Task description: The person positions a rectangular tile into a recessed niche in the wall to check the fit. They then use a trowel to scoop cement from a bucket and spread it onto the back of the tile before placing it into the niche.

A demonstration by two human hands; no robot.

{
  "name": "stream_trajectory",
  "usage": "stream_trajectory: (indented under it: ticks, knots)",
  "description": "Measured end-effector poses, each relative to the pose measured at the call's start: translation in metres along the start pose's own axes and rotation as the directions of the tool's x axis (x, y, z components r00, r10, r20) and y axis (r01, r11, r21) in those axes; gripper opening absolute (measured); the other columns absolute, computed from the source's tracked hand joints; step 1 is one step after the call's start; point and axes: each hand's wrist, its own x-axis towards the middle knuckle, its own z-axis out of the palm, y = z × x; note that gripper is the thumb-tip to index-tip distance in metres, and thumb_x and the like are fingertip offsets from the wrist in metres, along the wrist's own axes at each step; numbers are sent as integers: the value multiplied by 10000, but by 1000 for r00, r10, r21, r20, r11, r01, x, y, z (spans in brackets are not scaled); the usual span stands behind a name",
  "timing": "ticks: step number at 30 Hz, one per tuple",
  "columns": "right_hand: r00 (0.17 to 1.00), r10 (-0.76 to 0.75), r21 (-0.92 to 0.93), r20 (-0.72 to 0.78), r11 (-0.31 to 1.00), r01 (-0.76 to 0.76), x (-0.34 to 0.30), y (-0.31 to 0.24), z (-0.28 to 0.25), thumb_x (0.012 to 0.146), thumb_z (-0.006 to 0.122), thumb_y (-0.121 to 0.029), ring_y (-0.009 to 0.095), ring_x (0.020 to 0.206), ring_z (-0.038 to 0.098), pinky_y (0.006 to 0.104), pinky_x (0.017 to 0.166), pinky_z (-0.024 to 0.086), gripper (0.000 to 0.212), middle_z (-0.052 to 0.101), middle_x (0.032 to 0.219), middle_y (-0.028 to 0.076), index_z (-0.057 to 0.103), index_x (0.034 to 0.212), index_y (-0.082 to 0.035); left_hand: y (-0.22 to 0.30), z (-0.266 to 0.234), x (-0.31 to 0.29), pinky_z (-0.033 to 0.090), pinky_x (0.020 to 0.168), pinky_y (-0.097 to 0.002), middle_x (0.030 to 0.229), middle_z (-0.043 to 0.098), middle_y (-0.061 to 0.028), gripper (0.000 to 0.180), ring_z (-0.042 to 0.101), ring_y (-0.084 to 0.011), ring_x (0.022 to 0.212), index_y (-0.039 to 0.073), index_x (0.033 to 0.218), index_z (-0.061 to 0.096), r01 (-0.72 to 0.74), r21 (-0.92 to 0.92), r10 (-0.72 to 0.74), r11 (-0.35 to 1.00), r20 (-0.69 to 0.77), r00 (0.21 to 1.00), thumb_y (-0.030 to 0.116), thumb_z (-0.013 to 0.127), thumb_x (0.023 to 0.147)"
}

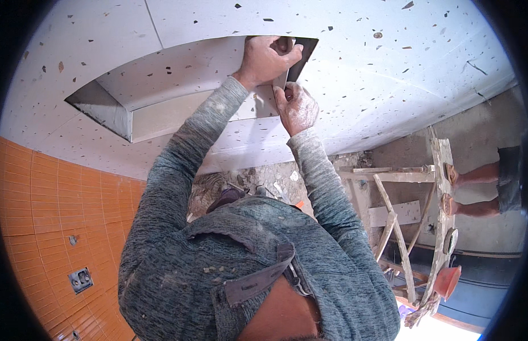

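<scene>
A narrow pale strip, seemingly cut tile [281,79], stands across the right end of a long recessed niche [173,113] in the speckled white tiled wall [366,68]. My left hand [265,61] reaches into the niche and grips the strip's upper part, thumb and fingers curled around it. Lower down, dusty with whitish powder, my right hand [298,108] pinches the strip's other end at the niche's edge. The niche's left end shows a grey metallic-looking side face [107,108]. Part of the strip is hidden behind my fingers.
Orange tiles [59,204] with an electrical box [81,280] cover the wall at left. Rubble [281,182] lies below my arms. At right stands a rough wooden scaffold [442,199], with another person's legs [477,190] on it and a reddish bucket [447,282] beside it.
</scene>
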Motion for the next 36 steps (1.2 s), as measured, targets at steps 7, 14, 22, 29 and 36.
stream_trajectory:
  ticks: [7,14,22,29,36]
  knots:
    - [993,-92,-54,-75,995,88,11,-1,16,915,692,-226,344,722,689,480,664,547,144,681,850,108,659,943,-89,-1,3,-4,521,590,-254,726,709,-40,200,637,-94,626,-9,833,719,154,-74,-158,985,-46,986,156,824,794]
    - [980,-118,4,-162,993,120,3,0,32,916,671,-175,354,716,675,475,631,560,114,652,873,136,653,967,-76,-26,-5,-22,522,924,-353,1139,667,-168,621,658,-247,1033,-79,1199,594,118,-70,-118,991,4,993,250,888,763]
    - [974,-150,-13,-171,989,150,7,-14,40,901,691,-148,354,693,654,471,600,546,117,610,858,138,627,969,-78,-54,-16,-29,419,1107,-421,1367,500,-266,1127,515,-373,1283,-119,1423,377,458,-173,-363,872,397,843,516,919,666]
    - [965,-132,48,-228,988,147,13,-25,42,884,734,-123,345,681,659,455,597,536,113,627,807,127,636,912,-76,-73,-13,-28,387,1140,-443,1398,473,-313,1216,475,-419,1326,-155,1435,338,450,-133,-397,883,302,867,561,916,640]
    - [958,-170,14,-229,984,178,13,-24,47,871,728,-137,331,676,650,458,583,531,139,599,842,114,612,937,-95,-67,-21,-25,537,939,-358,1157,675,-171,849,660,-244,1056,-100,1331,487,319,-62,-293,946,263,919,333,907,734]
